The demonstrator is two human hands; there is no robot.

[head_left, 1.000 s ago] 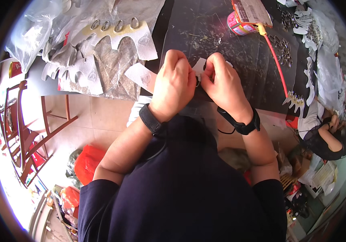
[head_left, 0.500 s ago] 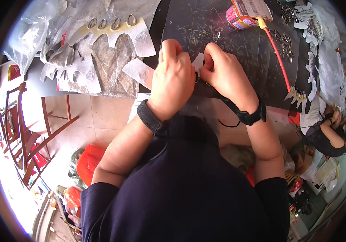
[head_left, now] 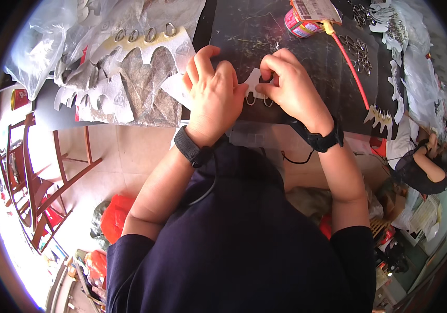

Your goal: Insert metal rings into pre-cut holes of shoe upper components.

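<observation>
left hand [head_left: 213,99] loosened half-open, thumb at white piece [head_left: 253,79], right hand [head_left: 297,94] pinching it

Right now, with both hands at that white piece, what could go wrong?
1. Two small metal rings sit at the near edge of the white piece; the right hand has its fingertips close by and might nudge one askew.
2. The red stick slants down from the tub, off to the right; an outward swing could knock it.
3. The black cord loops below the right wristband and could possibly snag.
</observation>
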